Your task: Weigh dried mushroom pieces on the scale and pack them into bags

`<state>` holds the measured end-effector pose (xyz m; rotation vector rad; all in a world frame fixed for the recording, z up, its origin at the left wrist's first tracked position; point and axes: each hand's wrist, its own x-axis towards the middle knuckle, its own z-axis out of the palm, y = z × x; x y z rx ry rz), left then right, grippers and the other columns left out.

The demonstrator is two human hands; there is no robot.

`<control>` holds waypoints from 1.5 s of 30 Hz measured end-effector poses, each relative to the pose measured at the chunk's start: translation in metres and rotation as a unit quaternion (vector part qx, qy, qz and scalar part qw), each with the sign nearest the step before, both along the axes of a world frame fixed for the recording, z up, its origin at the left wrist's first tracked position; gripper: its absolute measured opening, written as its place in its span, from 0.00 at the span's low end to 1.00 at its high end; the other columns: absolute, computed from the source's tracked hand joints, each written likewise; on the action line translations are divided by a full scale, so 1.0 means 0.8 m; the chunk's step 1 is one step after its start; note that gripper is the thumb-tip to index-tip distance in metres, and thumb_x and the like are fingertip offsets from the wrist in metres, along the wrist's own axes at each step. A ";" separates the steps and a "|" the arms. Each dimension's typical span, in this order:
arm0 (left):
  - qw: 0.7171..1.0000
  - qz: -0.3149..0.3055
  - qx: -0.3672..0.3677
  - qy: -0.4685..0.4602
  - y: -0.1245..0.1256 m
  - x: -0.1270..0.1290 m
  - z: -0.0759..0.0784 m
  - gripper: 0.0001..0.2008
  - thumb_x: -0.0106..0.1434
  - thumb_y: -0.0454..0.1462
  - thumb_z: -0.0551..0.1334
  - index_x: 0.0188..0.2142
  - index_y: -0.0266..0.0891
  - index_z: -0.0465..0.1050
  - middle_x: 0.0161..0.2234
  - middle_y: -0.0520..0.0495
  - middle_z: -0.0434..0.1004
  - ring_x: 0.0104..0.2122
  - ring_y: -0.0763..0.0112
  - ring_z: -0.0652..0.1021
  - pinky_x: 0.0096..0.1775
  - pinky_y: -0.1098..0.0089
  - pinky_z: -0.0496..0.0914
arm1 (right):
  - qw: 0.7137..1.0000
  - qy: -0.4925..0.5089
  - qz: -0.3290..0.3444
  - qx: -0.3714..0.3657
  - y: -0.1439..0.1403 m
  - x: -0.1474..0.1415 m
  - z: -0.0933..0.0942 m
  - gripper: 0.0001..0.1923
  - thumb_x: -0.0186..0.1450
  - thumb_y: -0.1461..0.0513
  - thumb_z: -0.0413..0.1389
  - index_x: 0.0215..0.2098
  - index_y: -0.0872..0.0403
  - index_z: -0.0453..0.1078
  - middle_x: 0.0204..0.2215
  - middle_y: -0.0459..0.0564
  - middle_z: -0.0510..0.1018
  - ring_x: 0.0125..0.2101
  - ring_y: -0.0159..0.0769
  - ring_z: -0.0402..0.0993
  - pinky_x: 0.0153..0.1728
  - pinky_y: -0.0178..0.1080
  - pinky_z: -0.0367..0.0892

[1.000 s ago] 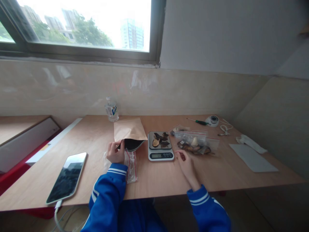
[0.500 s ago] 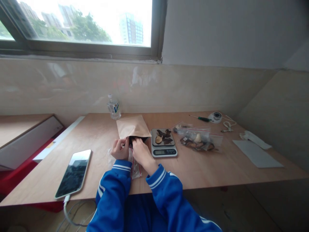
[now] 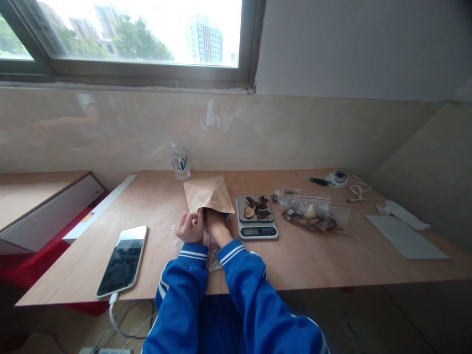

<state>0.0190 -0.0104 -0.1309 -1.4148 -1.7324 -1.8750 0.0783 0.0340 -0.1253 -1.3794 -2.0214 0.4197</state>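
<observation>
A brown paper bag (image 3: pixel 208 194) lies on the table with its mouth toward me. My left hand (image 3: pixel 191 227) pinches the left edge of that mouth. Up to the wrist, my right hand (image 3: pixel 215 223) is inside the bag, its fingers hidden. Under my wrists lie clear zip bags (image 3: pixel 213 258) with red seal lines. To the right stands a white kitchen scale (image 3: pixel 257 232), its small display too faint to read. Several dark, dried slices that look like mushroom (image 3: pixel 262 214), one of them paler, rest on its plate.
Clear zip bags of dried pieces (image 3: pixel 311 219) lie right of the scale. Behind them are a green-handled screwdriver (image 3: pixel 319 181) and a white dome camera (image 3: pixel 337 178). A plastic bottle (image 3: pixel 180 162) stands at the back, a phone (image 3: pixel 123 260) with a cable lies left, white sheets (image 3: pixel 405 237) lie right.
My right hand has gone deeper into the paper bag; its fingers and knuckles no longer show. My left hand stays at the bag's edge. The whole view has shifted slightly.
</observation>
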 end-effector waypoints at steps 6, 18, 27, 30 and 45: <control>1.000 -0.013 -0.002 0.010 -0.002 0.001 0.000 0.18 0.57 0.46 0.61 0.17 0.40 0.67 0.17 0.54 0.62 0.16 0.79 0.58 0.22 0.73 0.55 | 0.998 -0.057 -0.029 -0.025 -0.046 0.030 0.013 0.15 0.66 0.68 0.43 0.46 0.59 0.69 0.44 0.61 0.76 0.42 0.49 0.73 0.46 0.47 0.64; 1.000 -0.009 0.017 0.021 0.000 0.002 -0.001 0.15 0.57 0.43 0.63 0.18 0.39 0.70 0.17 0.55 0.64 0.15 0.81 0.58 0.20 0.75 0.54 | 0.999 0.026 -0.018 -0.044 -0.041 0.033 0.016 0.12 0.64 0.67 0.50 0.43 0.62 0.71 0.42 0.62 0.77 0.42 0.47 0.74 0.43 0.41 0.67; 0.999 0.017 0.028 0.006 0.007 -0.003 -0.001 0.14 0.56 0.43 0.64 0.19 0.38 0.71 0.18 0.55 0.64 0.15 0.83 0.59 0.19 0.76 0.55 | 0.968 0.229 -0.050 0.091 -0.140 0.081 0.024 0.09 0.64 0.58 0.54 0.41 0.53 0.68 0.39 0.51 0.74 0.43 0.37 0.70 0.47 0.40 0.67; 1.000 0.010 0.020 0.001 0.007 -0.002 0.000 0.14 0.56 0.44 0.64 0.19 0.38 0.71 0.19 0.55 0.65 0.15 0.82 0.60 0.20 0.76 0.55 | 0.967 0.219 -0.059 0.113 -0.140 0.114 0.029 0.10 0.64 0.58 0.54 0.42 0.52 0.67 0.40 0.51 0.73 0.44 0.38 0.70 0.47 0.41 0.66; 0.999 0.033 -0.017 -0.009 0.012 -0.005 -0.005 0.15 0.57 0.45 0.63 0.21 0.38 0.72 0.21 0.53 0.67 0.17 0.81 0.61 0.22 0.75 0.55 | 0.982 -0.015 -0.112 0.148 -0.056 0.160 0.025 0.15 0.69 0.64 0.41 0.45 0.58 0.68 0.42 0.57 0.74 0.46 0.42 0.68 0.49 0.45 0.63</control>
